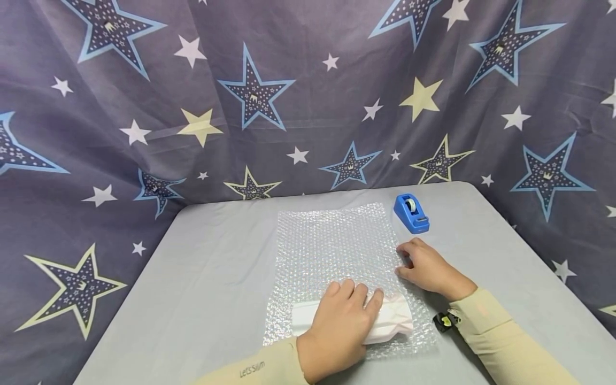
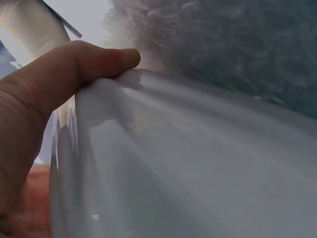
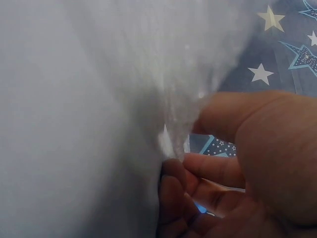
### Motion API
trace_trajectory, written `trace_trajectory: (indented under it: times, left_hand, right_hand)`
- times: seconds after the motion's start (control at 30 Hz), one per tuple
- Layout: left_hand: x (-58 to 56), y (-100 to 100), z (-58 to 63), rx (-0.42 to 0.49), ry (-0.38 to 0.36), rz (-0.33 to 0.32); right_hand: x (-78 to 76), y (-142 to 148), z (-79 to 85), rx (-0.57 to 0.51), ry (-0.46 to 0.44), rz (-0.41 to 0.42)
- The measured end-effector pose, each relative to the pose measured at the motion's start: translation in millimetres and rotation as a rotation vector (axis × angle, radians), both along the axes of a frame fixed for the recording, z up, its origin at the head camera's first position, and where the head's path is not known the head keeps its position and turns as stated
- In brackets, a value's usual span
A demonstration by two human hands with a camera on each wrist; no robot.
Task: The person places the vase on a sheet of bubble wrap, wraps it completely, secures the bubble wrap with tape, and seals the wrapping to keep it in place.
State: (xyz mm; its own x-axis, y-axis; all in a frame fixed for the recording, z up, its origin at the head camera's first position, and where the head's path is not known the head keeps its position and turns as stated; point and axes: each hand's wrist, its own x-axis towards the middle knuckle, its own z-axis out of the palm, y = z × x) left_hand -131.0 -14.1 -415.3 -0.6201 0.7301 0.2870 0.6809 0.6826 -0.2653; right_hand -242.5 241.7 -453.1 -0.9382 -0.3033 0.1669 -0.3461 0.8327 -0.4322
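Note:
A sheet of bubble wrap [image 1: 332,251] lies spread on the table, with a white, faceted vase [image 1: 392,318] on its side across the near end. My left hand [image 1: 344,318] grips the vase around its middle and covers part of it. In the left wrist view the thumb lies along the glossy ridged wall of the vase [image 2: 188,163]. At the right edge of the wrap is my right hand [image 1: 428,267], fingers and thumb curled at that edge. The right wrist view shows the wrap [image 3: 183,114] narrowing to a fold between thumb and fingertips.
A blue tape dispenser [image 1: 411,214] with a roll in it stands at the back right, beyond the right hand. Grey cloth covers the table [image 1: 207,278]. A dark star-patterned curtain [image 1: 308,107] hangs behind it and along both sides.

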Motion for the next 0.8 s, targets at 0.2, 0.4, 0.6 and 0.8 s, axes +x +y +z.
trace_trajectory:
  times: [0.2,0.4,0.6,0.8]
  left_hand:
    - [-0.2,3.2,-1.9,-0.018,0.002,0.000]
    - [0.3,5.4,-2.3,-0.028,0.010,0.003]
    - [1.8,5.4,-2.4,-0.040,0.041,0.010]
    - [3.8,3.1,-2.1,-0.087,0.048,0.020]
  right_hand:
    - [0.2,0.5,-0.7,0.006,0.010,0.003]
    - [-1.1,2.0,-2.1,0.011,0.010,0.004]
    - [-1.0,1.8,-1.8,0.013,0.005,-0.001]
    - [0.3,0.5,-1.5,0.014,0.008,-0.001]
